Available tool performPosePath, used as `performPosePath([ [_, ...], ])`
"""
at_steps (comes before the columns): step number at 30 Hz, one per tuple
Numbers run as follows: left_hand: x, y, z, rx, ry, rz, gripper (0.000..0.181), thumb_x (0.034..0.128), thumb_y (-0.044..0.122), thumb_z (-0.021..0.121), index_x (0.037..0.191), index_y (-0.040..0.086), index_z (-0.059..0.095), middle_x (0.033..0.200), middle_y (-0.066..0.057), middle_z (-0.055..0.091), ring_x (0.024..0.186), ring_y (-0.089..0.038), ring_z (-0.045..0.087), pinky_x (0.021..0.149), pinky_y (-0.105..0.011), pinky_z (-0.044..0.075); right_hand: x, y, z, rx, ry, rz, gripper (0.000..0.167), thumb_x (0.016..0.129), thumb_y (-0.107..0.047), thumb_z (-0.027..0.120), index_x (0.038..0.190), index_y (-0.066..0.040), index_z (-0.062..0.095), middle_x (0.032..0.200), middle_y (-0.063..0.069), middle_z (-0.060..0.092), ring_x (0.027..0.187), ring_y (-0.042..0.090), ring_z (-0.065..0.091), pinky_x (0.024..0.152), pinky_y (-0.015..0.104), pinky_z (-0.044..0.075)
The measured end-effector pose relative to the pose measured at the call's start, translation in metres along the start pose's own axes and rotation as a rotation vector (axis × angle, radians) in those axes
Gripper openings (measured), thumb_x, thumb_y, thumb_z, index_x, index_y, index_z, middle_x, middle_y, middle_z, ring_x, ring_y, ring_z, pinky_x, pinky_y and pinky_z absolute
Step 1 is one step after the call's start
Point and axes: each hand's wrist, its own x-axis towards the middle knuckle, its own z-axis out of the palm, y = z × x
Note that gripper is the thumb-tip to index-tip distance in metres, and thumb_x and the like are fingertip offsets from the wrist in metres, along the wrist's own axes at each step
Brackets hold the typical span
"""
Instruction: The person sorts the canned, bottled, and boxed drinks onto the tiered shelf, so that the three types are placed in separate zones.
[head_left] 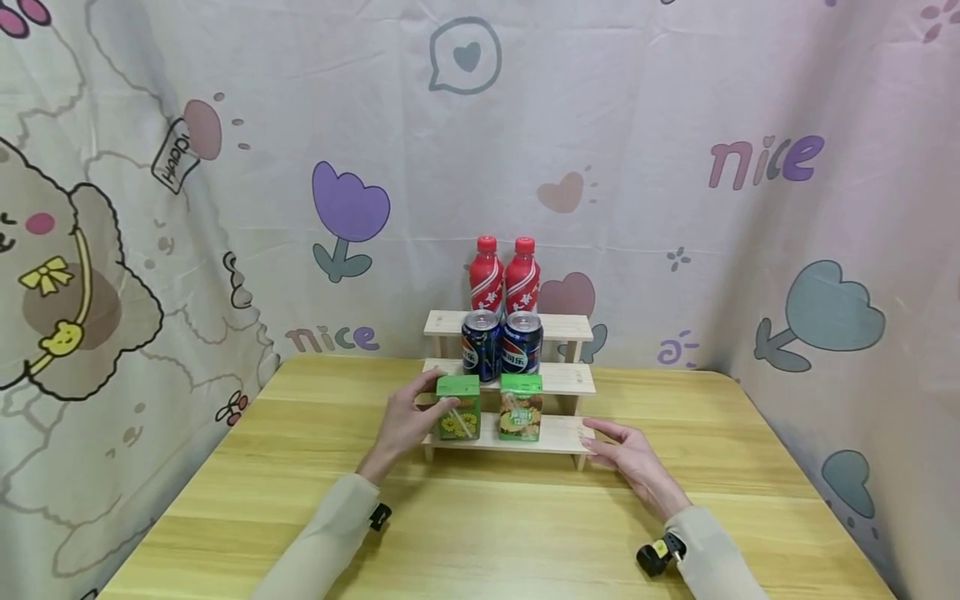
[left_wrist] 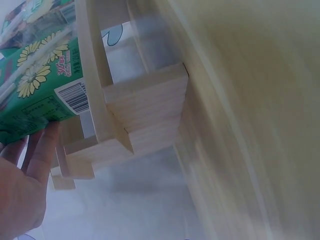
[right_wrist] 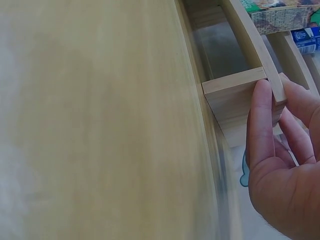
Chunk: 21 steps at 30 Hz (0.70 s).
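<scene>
A three-tier wooden display stand [head_left: 558,433] stands on the table. On its lowest tier, toward the left end, is a green drink carton [head_left: 459,417] with yellow flowers and a straw on its front. My left hand [head_left: 408,417] grips this carton from the left, thumb at the front. The left wrist view shows my left fingers [left_wrist: 45,150] against the carton's side [left_wrist: 45,95]. A second green drink carton [head_left: 521,410] stands to the right, apart from the first. My right hand [head_left: 637,462] pinches the right end of the lowest tier, which the right wrist view shows between thumb and fingers [right_wrist: 262,120].
Two dark blue cans [head_left: 481,346] stand side by side on the middle tier. Behind them, two red bottles [head_left: 486,275] are on the top tier. The wooden table [head_left: 487,525] meets a patterned curtain [head_left: 637,125] at the back and sides.
</scene>
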Motion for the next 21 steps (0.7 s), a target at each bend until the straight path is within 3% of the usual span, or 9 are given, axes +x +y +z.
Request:
performPosePath([
  [6,0.003,0.0,0.005,0.006,0.0,0.023,0.043,0.0861,0.01,0.074,0.125,0.0,0.06,0.116,-0.019,0.068,0.106,-0.034,0.065,0.08,-0.029,0.059,0.0,-0.001,0.0,0.004,-0.002,0.002,0.058,0.088,-0.003,0.07,0.141,0.005,0.046,0.155,0.024,0.032,0.093,0.013,0.069,0.082,0.025,0.058],
  [13,0.006,-0.001,0.012,0.028,-0.007,0.058,0.045,0.0858,0.009,0.074,0.126,-0.002,0.059,0.116,-0.017,0.069,0.104,-0.032,0.066,0.089,-0.045,0.056,0.002,0.0,-0.001,0.016,-0.009,-0.004,0.06,0.087,-0.004,0.072,0.141,0.006,0.046,0.156,0.025,0.03,0.092,0.013,0.07,0.082,0.026,0.058],
  [21,0.009,0.002,0.021,-0.012,-0.015,0.023,0.048,0.0862,0.009,0.074,0.13,-0.002,0.056,0.121,-0.019,0.067,0.105,-0.036,0.065,0.089,-0.047,0.056,0.002,0.003,-0.001,0.022,0.008,-0.005,0.058,0.086,-0.002,0.072,0.139,0.006,0.048,0.154,0.024,0.034,0.091,0.012,0.07,0.08,0.026,0.058],
])
